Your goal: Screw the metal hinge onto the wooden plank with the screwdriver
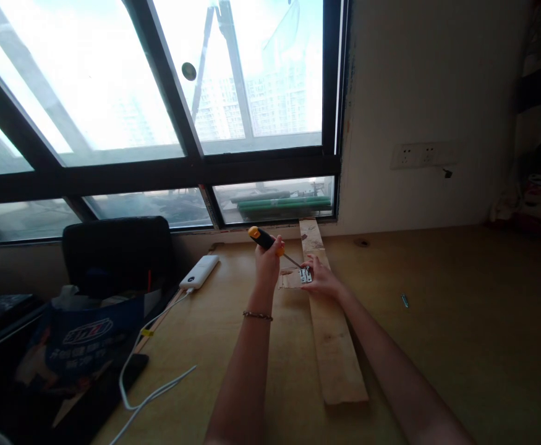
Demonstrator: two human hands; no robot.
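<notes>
Here's the left hand point(268, 256), fingers wrapped firmly around the black-and-yellow handle of a screwdriver point(261, 238), its shank slanting down to the right and its tip right at the hinge. And the right hand point(323, 279)? Fingers and thumb are curved in a wide pinch about the metal hinge point(305, 275), fingers at its far side, thumb at the near; how hard they press, you can't tell. That hinge lies flat, leaves spread, over the left edge of a long wooden plank point(337, 346), with a short wood piece point(290, 279) just beside it on the left.

So where are we? The hinge is in place and the driver is on it: fastening looks under way. Those dark spots on the leaves could be screw heads or bare holes, too small to call, so there's no count of screws driven or left. With the tip at the metal and the other hand bracing, I'd judge it unfinished.

Moving outward: the plank runs from the far edge beneath the window point(274, 111) to the near part of the wooden tabletop point(460, 358). Out right, well apart from the plank, lies a small metallic piece point(404, 301), too tiny to name. Over on the left edge sits a white power bank point(200, 272), its white cable point(159, 390) looping toward the near side, and beyond that a black chair point(117, 247).
</notes>
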